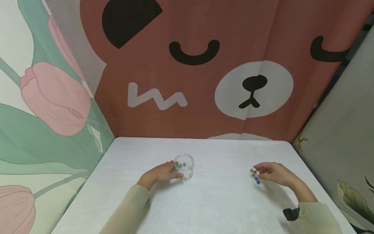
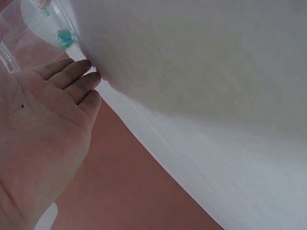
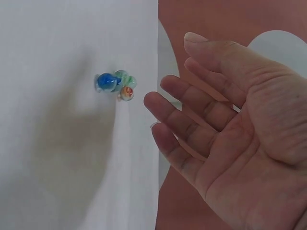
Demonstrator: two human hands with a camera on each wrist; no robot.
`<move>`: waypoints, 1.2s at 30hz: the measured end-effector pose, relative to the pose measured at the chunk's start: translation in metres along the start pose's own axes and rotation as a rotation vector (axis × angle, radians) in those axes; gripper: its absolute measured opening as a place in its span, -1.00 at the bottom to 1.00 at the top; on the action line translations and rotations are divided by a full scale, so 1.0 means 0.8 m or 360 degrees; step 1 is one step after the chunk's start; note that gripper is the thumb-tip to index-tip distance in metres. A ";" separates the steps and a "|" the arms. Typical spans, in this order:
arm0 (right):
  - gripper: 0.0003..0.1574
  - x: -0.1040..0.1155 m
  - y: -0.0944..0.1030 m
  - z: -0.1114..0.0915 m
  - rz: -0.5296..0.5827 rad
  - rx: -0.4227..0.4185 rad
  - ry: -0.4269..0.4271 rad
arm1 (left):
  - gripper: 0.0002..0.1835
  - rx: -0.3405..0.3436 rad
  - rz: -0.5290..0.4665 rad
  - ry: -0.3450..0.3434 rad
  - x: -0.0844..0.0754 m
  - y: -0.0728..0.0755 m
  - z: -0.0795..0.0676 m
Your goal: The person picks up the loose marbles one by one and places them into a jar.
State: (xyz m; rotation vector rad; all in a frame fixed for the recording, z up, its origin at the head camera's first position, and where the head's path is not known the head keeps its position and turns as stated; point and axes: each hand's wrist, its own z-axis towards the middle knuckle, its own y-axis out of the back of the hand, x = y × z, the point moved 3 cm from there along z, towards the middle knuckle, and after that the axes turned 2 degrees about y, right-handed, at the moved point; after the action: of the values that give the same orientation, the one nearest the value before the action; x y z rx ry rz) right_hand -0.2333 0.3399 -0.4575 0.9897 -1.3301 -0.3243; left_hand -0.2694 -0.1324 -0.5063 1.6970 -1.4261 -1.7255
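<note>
Green marbles (image 1: 180, 165) are showing inside a clear cup (image 1: 192, 170), which is standing on the table (image 1: 219, 201), a little left of the middle of its far edge. The left hand (image 1: 159, 174) is holding the cup from its left side, the thumb lying on the near side and the fingers reaching toward the far side; in the left wrist view those fingers are lying nearly straight and close together. Toward the table's right edge, loose marbles (image 1: 253, 175) in green, red and blue are resting in a cluster, just left of the right hand (image 1: 276, 174). Its fingers are bending loosely, slightly spread, the thumb standing apart, and the right wrist view is showing a gap between fingertips and cluster.

The left wrist view is cutting off the cup at its corner. The loose marbles are overlapping in the right wrist view, and a dark piece (image 1: 291, 214) at the right cuff is staying hard to make out.

The table is showing a white surface with rounded far corners. A brown bear-face cloth (image 1: 201, 120) is hanging behind its far edge, a tulip-printed cloth (image 1: 58, 100) is running beside its left edge, and a greyish leaf-printed cloth (image 1: 344, 130) beside its right.
</note>
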 end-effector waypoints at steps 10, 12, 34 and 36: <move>-0.47 -0.020 -0.007 -0.002 0.0025 0.0018 -0.0005 | -0.02 0.0000 -0.0020 -0.0008 0.001 -0.001 0.001; -0.49 -0.023 -0.009 -0.002 0.0039 0.0033 0.0016 | -0.01 -0.0003 -0.0014 -0.0004 0.001 0.000 0.001; -0.68 -0.049 -0.030 0.004 0.0000 -0.0058 -0.0051 | -0.01 -0.0008 0.0017 0.0051 0.000 -0.001 -0.001; -0.69 -0.049 -0.033 0.005 -0.0024 -0.0066 -0.0068 | 0.00 -0.0006 0.0025 0.0063 0.000 -0.001 -0.001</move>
State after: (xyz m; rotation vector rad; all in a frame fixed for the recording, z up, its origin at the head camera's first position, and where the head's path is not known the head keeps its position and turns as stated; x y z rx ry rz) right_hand -0.2389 0.3512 -0.5033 0.9629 -1.3501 -0.3848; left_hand -0.2688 -0.1327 -0.5068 1.7042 -1.4144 -1.6762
